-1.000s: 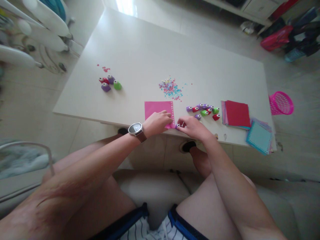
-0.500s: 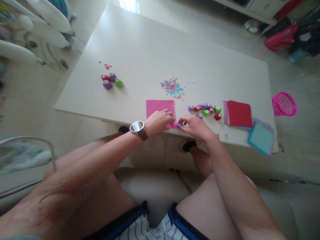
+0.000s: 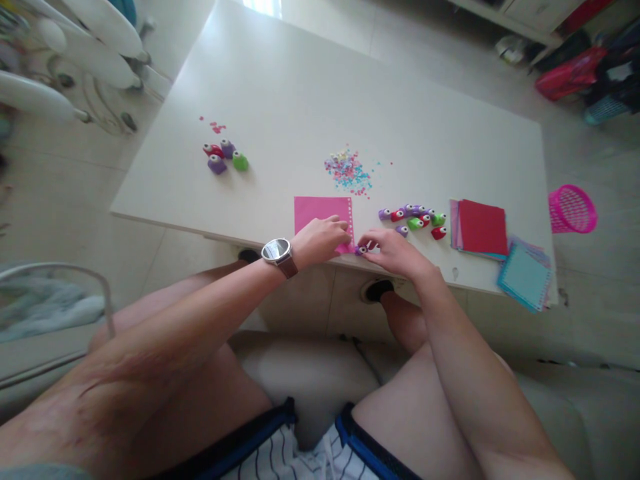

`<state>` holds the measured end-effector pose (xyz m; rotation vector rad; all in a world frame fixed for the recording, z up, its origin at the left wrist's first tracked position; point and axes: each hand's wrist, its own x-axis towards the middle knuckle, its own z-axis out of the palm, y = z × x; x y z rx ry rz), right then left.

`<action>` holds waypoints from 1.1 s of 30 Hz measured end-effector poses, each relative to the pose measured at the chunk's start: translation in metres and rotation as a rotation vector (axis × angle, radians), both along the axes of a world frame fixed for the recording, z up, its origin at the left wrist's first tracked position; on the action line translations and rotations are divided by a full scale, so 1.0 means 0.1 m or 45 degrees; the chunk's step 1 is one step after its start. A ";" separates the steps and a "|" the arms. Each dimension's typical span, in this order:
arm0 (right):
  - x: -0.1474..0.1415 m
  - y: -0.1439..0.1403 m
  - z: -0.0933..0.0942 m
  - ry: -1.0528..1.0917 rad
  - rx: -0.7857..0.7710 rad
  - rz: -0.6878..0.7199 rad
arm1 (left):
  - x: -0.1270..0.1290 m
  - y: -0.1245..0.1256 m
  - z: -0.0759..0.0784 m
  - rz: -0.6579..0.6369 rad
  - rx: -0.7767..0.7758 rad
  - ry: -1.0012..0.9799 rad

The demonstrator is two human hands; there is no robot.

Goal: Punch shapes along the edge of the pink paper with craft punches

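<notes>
While both hands sit approx. where they were 1 sec ago, R hand [image 3: 393, 250] now looks tighter round one purple paper punch [image 3: 361, 251], and a small brownish item seen by the R wrist then is hidden now. R grip: thumb & fingers closed on that punch, at the pink sheet's [image 3: 313, 208] R near corner, by the counter's [image 3: 440, 133] front edge. L hand [image 3: 324, 239] lies on the sheet, fingers bent down; can't tell if its grip pinches the paper.

Counts: 1 punch in hand; approx. 10 in the R punch group [image 3: 415, 223] (5 purple, 3 red, 2 green); 4 in the L punch group [image 3: 217, 165] nr counter's L edge (2 purple, 1 red, 1 green); 2 paper stacks nr R edge, red-topped stack [image 3: 483, 227] & lt-blue-topped stack [image 3: 526, 275], latter at front R corner; 1 confetti pile [image 3: 349, 171] mid-counter, multicolored.

Sheet: plain pink, squarish, flat, row of small punched holes along R side. Held punch: purple, white-ringed dark button, partly covered by fingers.
</notes>
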<state>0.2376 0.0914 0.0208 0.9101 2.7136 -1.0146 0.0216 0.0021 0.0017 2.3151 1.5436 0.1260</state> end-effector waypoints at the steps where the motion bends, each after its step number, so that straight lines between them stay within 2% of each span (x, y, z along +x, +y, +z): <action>1: 0.00 0.00 0.00 -0.001 0.000 0.006 | 0.00 0.00 0.00 0.002 -0.001 -0.001; 10: 0.01 0.02 0.00 -0.022 -0.038 -0.001 | 0.01 0.00 0.03 0.011 -0.016 0.003; 33: 0.06 0.06 0.05 -0.071 -0.175 -0.053 | 0.00 0.00 -0.01 0.014 0.022 -0.036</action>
